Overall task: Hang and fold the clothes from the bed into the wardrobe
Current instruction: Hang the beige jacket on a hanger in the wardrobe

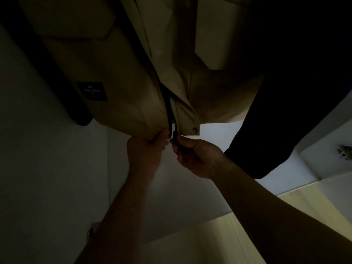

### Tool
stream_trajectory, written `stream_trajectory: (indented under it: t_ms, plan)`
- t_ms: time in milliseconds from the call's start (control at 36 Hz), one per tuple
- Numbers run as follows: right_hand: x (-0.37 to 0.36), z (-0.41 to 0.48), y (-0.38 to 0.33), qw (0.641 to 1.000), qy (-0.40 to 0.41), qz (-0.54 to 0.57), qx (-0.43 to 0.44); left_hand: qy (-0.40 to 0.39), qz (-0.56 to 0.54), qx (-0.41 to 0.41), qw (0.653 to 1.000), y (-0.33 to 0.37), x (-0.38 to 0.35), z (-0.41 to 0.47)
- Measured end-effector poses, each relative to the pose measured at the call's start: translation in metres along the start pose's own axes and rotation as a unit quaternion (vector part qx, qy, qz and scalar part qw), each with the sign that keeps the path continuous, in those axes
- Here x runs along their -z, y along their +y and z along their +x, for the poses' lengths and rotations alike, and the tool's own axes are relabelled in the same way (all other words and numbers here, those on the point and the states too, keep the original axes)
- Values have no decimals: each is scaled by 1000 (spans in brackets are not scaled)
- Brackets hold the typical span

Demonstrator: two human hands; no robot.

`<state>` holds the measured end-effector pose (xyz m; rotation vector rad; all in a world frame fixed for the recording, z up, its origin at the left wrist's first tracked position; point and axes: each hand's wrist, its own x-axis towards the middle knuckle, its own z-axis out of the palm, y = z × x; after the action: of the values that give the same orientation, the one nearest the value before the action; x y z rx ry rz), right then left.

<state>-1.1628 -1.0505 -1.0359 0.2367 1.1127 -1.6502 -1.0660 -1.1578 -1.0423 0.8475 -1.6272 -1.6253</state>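
Observation:
A beige jacket (122, 77) hangs in the dim wardrobe and fills the upper middle of the view. It has a black label patch (92, 91) and a black zipper (171, 113) running down its front. My left hand (146, 149) grips the left hem of the jacket beside the zipper's bottom. My right hand (196, 155) pinches the zipper's lower end at the right hem, just under a metal snap (194, 129). The two hands are almost touching.
A black garment (285, 92) hangs close on the right of the jacket. A dark sleeve (62, 82) hangs on its left. White wardrobe panels (47, 168) lie behind and below. A pale wooden edge (247, 225) crosses the lower right.

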Motion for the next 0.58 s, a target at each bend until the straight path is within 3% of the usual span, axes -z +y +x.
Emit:
stream_trajectory:
  t_ms: [389, 583]
  plan:
    - [-5, 2, 6, 1000, -25, 1, -3, 35, -67, 16, 997, 2, 0, 3]
    - [-7, 2, 7, 999, -31, 7, 3, 17, -29, 6, 999, -1, 1, 4]
